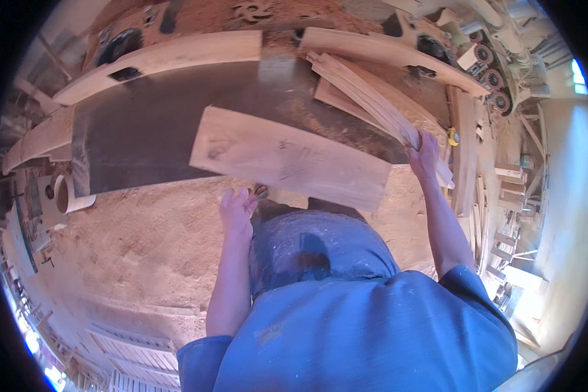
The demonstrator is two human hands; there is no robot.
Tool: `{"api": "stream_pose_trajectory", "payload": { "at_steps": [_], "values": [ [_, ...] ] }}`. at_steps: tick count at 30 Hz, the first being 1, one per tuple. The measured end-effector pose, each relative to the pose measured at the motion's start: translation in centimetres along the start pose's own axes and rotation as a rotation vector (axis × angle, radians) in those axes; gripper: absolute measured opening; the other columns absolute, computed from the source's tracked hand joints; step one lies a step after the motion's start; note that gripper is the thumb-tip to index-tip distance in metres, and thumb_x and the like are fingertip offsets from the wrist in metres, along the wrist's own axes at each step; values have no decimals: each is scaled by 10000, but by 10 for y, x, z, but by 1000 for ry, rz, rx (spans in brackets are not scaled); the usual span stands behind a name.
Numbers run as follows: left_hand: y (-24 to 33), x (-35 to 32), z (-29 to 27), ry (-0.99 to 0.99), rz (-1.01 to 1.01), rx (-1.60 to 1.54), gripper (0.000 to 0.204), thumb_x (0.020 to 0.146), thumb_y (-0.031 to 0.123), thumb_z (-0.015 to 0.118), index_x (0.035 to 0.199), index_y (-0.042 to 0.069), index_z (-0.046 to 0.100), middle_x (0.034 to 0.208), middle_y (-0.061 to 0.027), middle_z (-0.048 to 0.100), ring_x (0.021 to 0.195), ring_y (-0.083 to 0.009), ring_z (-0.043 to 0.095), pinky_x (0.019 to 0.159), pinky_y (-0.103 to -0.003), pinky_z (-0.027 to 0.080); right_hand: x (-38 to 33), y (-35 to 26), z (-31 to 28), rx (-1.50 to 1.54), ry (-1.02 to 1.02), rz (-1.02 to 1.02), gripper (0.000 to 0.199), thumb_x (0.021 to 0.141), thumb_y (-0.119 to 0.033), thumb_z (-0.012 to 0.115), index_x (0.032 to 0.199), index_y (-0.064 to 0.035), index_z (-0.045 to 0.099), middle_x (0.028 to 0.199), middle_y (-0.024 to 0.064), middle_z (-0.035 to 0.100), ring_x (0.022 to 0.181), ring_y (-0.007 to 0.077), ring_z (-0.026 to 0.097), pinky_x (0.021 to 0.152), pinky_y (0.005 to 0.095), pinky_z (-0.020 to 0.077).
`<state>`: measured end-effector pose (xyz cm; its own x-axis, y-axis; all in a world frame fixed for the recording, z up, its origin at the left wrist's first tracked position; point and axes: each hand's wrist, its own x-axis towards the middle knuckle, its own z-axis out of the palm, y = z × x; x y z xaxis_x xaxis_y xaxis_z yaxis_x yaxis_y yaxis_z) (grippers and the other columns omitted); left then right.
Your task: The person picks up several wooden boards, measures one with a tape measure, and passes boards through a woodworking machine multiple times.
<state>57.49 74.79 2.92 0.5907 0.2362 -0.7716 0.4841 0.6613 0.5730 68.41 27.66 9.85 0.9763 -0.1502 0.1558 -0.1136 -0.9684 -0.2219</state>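
A wide wooden board (294, 157) with dark pencil-like marks lies aslant across the front of the dark metal table (144, 130), its near right end jutting over the edge. My left hand (237, 210) is below that board's near edge, fingers curled. A small dark object (261, 191) shows at its fingertips, too small to name. At the right, my right hand (424, 155) closes round the near part of a bundle of thin wooden strips (366, 91). These strips run away from me toward the far middle of the table, over other boards (346, 106).
Long wooden rails (176, 57) border the table's far side, with sawdust heaped beyond. A yellow tape measure (453, 136) sits by upright planks (464, 153) at the right. A white bucket (72, 194) stands at the left. Sawdust covers the floor (137, 248).
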Motion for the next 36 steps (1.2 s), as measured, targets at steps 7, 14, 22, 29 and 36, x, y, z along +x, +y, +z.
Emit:
{"api": "stream_pose_trajectory", "payload": {
  "at_steps": [7,14,22,29,36],
  "values": [
    [-48,-20,70,-127,-139,-135,301,957,229,582,1183,37,531,1015,-107,640,904,-251,635,771,-396,532,73,100,3,-22,56,-167,569,692,-122,723,1234,-61,560,1145,169,591,1125,365,510,982,466,386],
    [-71,-19,108,148,19,-154,371,979,242,546,1309,77,507,1180,-126,619,1078,-272,603,869,-489,501,70,87,5,-25,-1,-248,657,706,-40,700,1325,-36,479,1288,193,514,1241,396,434,1073,486,330],
    [-76,-21,59,237,221,-515,365,987,193,536,1304,20,481,1195,-126,583,1099,-297,598,907,-486,531,75,23,7,106,-41,-486,680,720,-1,672,1359,-48,444,1368,188,449,1331,401,345,1121,494,288],
    [-16,-16,-3,446,447,-832,385,995,139,505,1356,28,432,1214,-157,578,1131,-313,579,958,-522,507,116,-42,16,107,-40,-602,520,729,16,611,1240,-61,552,1279,143,534,1239,387,440,1067,490,341],
    [29,21,-61,494,524,-1016,435,1001,150,503,1389,-12,391,1362,-192,497,1259,-310,495,1073,-476,433,196,-175,14,207,58,-744,414,765,-5,609,1178,-30,609,1214,144,591,1152,379,518,1025,433,415]
  ]
}}
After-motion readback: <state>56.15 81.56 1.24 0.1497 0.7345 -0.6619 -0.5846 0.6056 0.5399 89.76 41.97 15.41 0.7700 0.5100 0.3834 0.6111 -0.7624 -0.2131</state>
